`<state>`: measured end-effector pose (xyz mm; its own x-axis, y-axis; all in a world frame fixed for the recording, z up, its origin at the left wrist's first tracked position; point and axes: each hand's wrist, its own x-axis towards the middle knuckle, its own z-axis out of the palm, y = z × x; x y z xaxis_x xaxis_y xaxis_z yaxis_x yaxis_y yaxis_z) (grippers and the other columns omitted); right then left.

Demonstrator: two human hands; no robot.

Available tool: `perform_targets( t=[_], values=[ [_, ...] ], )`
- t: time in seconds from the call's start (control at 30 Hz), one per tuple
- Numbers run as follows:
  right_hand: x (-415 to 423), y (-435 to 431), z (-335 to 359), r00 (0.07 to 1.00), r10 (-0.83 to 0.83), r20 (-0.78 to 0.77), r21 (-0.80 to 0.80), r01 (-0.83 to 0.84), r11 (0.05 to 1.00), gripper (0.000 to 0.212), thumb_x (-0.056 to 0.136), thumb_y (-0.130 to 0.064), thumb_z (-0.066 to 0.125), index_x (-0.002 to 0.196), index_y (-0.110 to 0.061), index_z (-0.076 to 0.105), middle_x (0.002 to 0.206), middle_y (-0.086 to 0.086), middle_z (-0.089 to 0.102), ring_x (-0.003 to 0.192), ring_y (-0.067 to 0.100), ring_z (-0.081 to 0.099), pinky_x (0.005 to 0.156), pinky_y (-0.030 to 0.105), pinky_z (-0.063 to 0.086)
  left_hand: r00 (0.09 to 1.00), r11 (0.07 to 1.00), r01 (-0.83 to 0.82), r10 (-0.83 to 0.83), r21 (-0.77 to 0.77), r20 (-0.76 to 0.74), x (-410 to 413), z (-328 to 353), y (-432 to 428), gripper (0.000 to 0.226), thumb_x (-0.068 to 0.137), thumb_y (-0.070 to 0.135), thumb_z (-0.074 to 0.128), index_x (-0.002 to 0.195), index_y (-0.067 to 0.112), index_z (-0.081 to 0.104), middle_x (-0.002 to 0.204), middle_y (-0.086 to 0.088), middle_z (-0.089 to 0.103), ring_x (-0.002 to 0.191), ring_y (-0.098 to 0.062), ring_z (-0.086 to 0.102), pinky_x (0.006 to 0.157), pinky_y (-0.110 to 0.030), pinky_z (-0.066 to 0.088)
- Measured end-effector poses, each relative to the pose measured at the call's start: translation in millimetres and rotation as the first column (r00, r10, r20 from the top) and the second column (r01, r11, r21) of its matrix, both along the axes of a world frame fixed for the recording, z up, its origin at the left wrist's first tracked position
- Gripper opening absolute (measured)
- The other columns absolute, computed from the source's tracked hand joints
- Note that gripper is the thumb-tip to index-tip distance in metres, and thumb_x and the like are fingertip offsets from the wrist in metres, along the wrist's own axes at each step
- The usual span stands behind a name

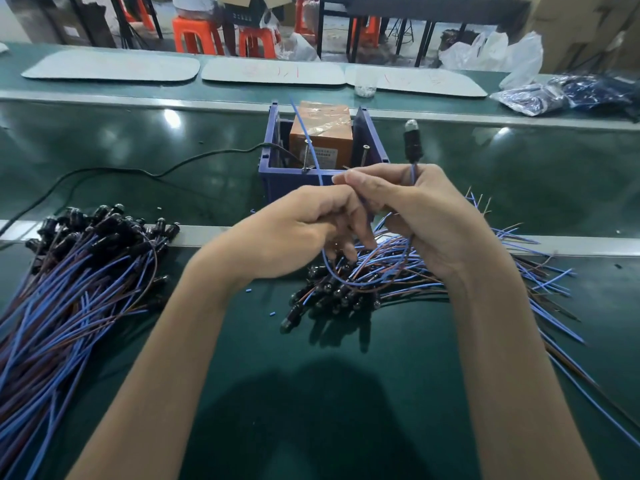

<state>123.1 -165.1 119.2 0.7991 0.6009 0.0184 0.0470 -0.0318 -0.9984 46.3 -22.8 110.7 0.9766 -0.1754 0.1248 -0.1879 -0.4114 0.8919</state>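
My right hand (426, 216) holds a small black lamp holder (413, 142) upright by its wires, the clear bulb end pointing up. My left hand (301, 226) pinches a blue wire (306, 140) that rises from its fingers over the blue fixture (277, 181) and loops below both hands. Both hands hover above a loose pile of black lamp holders with blue and brown wires (349, 289) on the green table.
A second, larger pile of wired lamp holders (76, 271) lies at the left. The blue fixture holds an orange box (322, 133) with a black cable (138, 173) running left. White mats (110, 65), a cup (365, 84) and plastic bags (540, 95) sit on the far bench.
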Motion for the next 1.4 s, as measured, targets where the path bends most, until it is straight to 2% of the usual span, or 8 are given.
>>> perform_targets(
  t=[0.3,0.5,0.67,0.77,0.9,0.97,1.23,1.4],
  values=[
    [5,-6,-2,0.999,-0.037,-0.019,0.010,0.037,0.999,0.015,0.080,-0.020,0.072,0.093,-0.013,0.075,0.081,0.008,0.075,0.075,0.008,0.067,0.038,0.005,0.029,0.912,0.926,-0.288,0.343,-0.245,0.224,10,-4,-7,0.036,0.094,-0.014,0.039,0.077,0.016,0.046,0.092,-0.001,0.070,0.082,-0.009,0.068,0.067,-0.018,0.052],
    [-5,1,-3,0.986,0.127,-0.108,0.135,-0.112,0.984,0.013,0.086,0.010,0.059,0.095,0.005,0.065,0.060,0.001,0.070,0.042,0.001,0.059,0.038,0.005,0.038,0.904,0.862,-0.262,0.377,-0.434,0.202,11,-7,-24,0.028,0.100,-0.004,0.039,0.082,0.016,0.045,0.117,-0.001,0.068,0.101,-0.015,0.069,0.061,-0.023,0.055],
    [-3,7,-7,0.989,0.100,-0.112,0.136,-0.084,0.987,0.008,0.084,0.002,0.063,0.090,0.004,0.069,0.070,0.010,0.070,0.062,0.017,0.069,0.057,0.023,0.056,0.917,0.843,-0.248,0.363,-0.477,0.163,10,-5,-26,0.024,0.103,0.002,0.035,0.095,0.021,0.046,0.119,-0.001,0.063,0.089,-0.003,0.071,0.057,-0.021,0.055],
    [0,7,-6,0.995,-0.013,-0.101,0.147,0.027,0.989,0.007,0.085,0.001,0.064,0.089,0.006,0.069,0.067,0.010,0.070,0.059,0.015,0.067,0.051,0.013,0.050,0.816,0.842,-0.424,0.515,-0.335,0.263,11,-6,-19,0.043,0.099,-0.007,0.031,0.119,0.030,0.039,0.114,-0.002,0.061,0.075,-0.001,0.068,0.063,-0.012,0.051],
    [5,4,-7,0.990,-0.126,-0.059,0.110,0.131,0.985,0.011,0.089,-0.006,0.063,0.088,0.003,0.070,0.060,0.002,0.069,0.050,0.006,0.062,0.043,0.005,0.039,0.677,0.723,-0.685,0.677,-0.089,0.290,15,-16,-10,0.074,0.093,-0.005,0.034,0.151,0.022,-0.005,0.092,0.002,0.052,0.068,-0.019,0.054,0.082,-0.043,0.052],
    [9,2,-8,0.988,-0.150,-0.036,0.096,0.153,0.984,0.011,0.090,-0.009,0.063,0.085,-0.003,0.071,0.060,0.000,0.069,0.050,0.005,0.061,0.051,0.008,0.045,0.659,0.671,-0.740,0.707,0.050,0.256,16,-20,-5,0.077,0.097,0.004,0.037,0.151,0.017,-0.016,0.085,0.010,0.053,0.073,-0.014,0.053,0.084,-0.041,0.045],
    [15,-5,-10,0.975,-0.220,0.001,0.069,0.220,0.973,0.014,0.091,-0.010,0.062,0.085,-0.003,0.072,0.060,0.002,0.066,0.047,0.002,0.056,0.043,0.005,0.038,0.623,0.617,-0.780,0.745,0.111,0.239,10,-12,1,0.073,0.101,0.013,0.033,0.148,0.012,-0.023,0.070,0.015,0.058,0.056,0.004,0.051,0.065,-0.026,0.041],
    [16,-6,-10,0.972,-0.236,-0.002,0.057,0.235,0.970,0.014,0.092,-0.010,0.062,0.084,-0.003,0.071,0.057,-0.001,0.064,0.045,0.003,0.057,0.044,0.006,0.038,0.661,0.554,-0.731,0.720,0.398,0.212,12,-16,8,0.082,0.085,-0.002,0.039,0.153,0.010,-0.004,0.093,0.011,0.066,0.089,-0.022,0.055,0.079,-0.031,0.033]
  ],
)
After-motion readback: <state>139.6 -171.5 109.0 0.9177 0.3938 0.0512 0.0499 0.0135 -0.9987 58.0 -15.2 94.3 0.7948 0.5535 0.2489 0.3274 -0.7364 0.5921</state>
